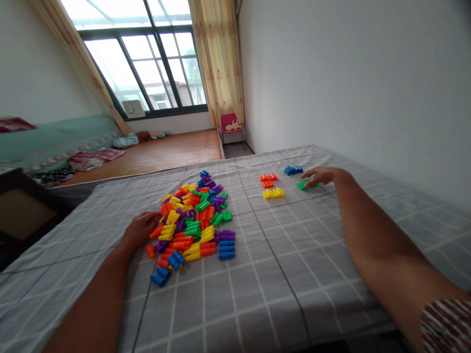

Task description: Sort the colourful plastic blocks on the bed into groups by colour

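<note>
The wall (349, 88) rises on the right, and the surface (257, 284), under a grey checked cloth, fills the foreground. Beyond it are a bed (180, 147) and a window (147, 63), with a pink chair (228, 119) near the far corner.

On the surface, left of the middle, lies the pile (192, 229): short plastic pieces in orange, yellow, green, blue and purple, mixed and overlapping, many joined side by side.

The left hand (138, 229) rests at the pile's left edge, fingers bent against the orange pieces there; whether its grip pinches any of them, I cannot tell.

The right hand (324, 175) reaches well apart from the pile, its fingers over the green pieces (302, 186). One finger stands out from the others, but whether the grip is closed on a piece is hidden.

Near it are three more small groups: orange pieces (267, 180), yellow pieces (274, 193) just in front of them, and blue pieces (293, 170) beyond the green.

The step in hand looks like handling the green group by colour. Moving it from here would call for a light fingertip hold, low to the cloth, that does not nudge the blue.
</note>
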A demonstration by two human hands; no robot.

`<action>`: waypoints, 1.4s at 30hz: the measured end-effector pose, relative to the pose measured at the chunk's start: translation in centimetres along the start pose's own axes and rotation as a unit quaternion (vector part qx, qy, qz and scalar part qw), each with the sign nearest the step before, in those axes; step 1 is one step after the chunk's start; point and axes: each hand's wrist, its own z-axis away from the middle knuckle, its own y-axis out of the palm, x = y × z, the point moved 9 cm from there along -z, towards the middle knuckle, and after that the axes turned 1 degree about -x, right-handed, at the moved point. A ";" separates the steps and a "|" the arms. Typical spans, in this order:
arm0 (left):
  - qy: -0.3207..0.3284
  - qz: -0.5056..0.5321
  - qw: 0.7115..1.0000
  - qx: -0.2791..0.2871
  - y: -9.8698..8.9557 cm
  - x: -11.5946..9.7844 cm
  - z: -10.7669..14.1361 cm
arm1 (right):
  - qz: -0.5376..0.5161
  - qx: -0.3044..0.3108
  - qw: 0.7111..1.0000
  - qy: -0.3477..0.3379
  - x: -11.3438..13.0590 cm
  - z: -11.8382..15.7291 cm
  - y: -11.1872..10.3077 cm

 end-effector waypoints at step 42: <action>-0.007 0.003 1.000 -0.014 -0.1 -1.0 0.4 | 0.116 -0.194 0.967 -0.119 11.6 -1.9 3.6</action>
